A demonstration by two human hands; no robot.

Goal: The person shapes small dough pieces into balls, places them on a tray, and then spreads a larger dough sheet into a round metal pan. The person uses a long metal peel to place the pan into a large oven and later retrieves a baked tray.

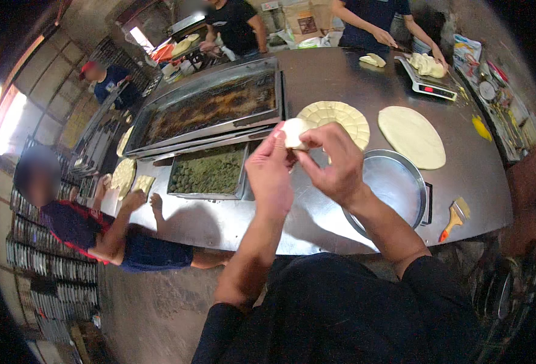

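A small piece of pale dough (295, 132) is held up between both hands above the steel table. My left hand (271, 166) grips its left side, thumb and fingers around it. The thumb and fingers of my right hand (334, 161) pinch its lower right edge. Just behind the hands lies a round of dough scored into portions (340, 119), partly covered by them. Beneath my right wrist is a round metal pan (393, 189). Left of my left hand stands a metal tray of green filling (209, 173), with small balls at its left side.
Large browned baking trays (213, 107) stand behind the filling. To the right are a flat dough sheet (411, 136), a brush (455, 218) and a digital scale (431, 90) with dough. A co-worker (113, 232) handles dough at left; other people stand beyond the table.
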